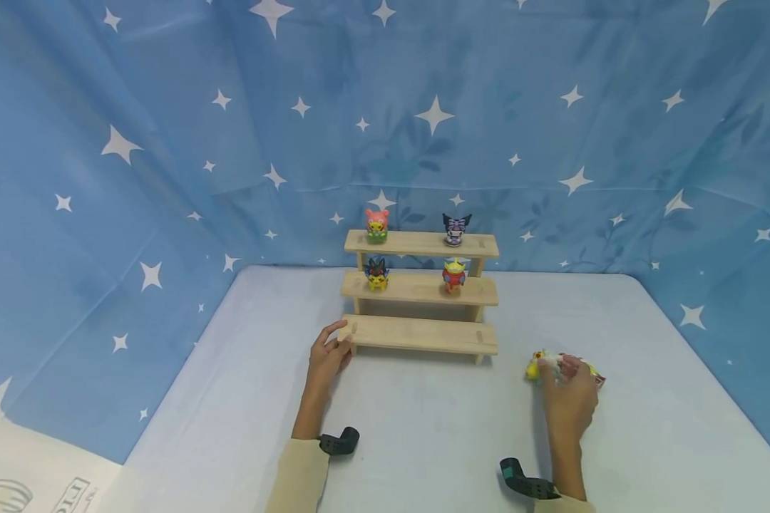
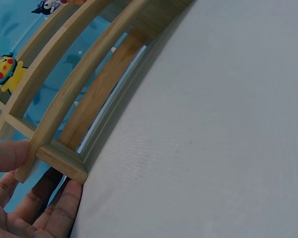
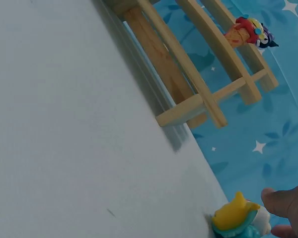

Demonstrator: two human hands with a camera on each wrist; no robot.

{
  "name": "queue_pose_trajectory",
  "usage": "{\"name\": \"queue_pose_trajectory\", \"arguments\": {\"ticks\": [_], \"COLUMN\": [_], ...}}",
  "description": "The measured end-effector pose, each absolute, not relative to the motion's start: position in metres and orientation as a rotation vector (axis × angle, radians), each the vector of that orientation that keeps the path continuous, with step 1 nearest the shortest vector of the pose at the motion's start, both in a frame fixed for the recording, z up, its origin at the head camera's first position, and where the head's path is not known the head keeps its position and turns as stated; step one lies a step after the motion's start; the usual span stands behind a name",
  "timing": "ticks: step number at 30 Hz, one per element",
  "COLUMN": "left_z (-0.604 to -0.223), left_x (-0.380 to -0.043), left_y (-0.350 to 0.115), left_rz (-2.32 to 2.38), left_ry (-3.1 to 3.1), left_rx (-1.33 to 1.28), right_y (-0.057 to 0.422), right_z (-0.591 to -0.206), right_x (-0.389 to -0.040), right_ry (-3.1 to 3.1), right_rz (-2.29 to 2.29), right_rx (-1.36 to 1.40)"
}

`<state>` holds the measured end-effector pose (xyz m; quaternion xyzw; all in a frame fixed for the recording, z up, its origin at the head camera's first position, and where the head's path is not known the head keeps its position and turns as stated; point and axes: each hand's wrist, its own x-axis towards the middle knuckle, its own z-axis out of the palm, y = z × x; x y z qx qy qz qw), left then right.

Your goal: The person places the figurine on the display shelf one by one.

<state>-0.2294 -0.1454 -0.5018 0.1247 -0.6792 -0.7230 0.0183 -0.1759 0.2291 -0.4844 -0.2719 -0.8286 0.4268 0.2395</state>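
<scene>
A three-tier wooden display stand [image 1: 417, 333] stands on the white table. My left hand [image 1: 326, 360] grips the left end of its lowest tier; in the left wrist view the thumb [image 2: 10, 156] lies at the board's end, with fingers below by the stand's foot. To the right, my right hand [image 1: 567, 402] reaches over a small group of toy figurines [image 1: 532, 370], thumb and fingers spread about them. In the right wrist view, a yellow and teal figurine [image 3: 237, 216] and a white one [image 3: 262, 221] sit close to the fingertips. The hand hides part of the group.
On the top tier stand a pink-hooded figurine [image 1: 376, 226] and a black-and-purple one [image 1: 455, 230]. The middle tier bears a yellow figurine with dark ears [image 1: 376, 274] and a red-and-yellow one [image 1: 453, 276]. A blue star-patterned curtain [image 1: 500, 128] hangs behind the table.
</scene>
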Motion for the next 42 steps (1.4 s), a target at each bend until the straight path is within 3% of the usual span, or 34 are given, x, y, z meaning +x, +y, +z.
{"name": "queue_pose_trajectory", "arguments": {"ticks": [42], "left_z": [-0.501], "left_x": [-0.226], "left_y": [-0.145], "left_rz": [-2.24], "left_ry": [-2.097], "left_rx": [0.326], "right_y": [0.225], "right_z": [-0.494], "right_x": [-0.186], "right_ry": [-2.318], "right_rz": [1.252], "right_rx": [-0.906]}}
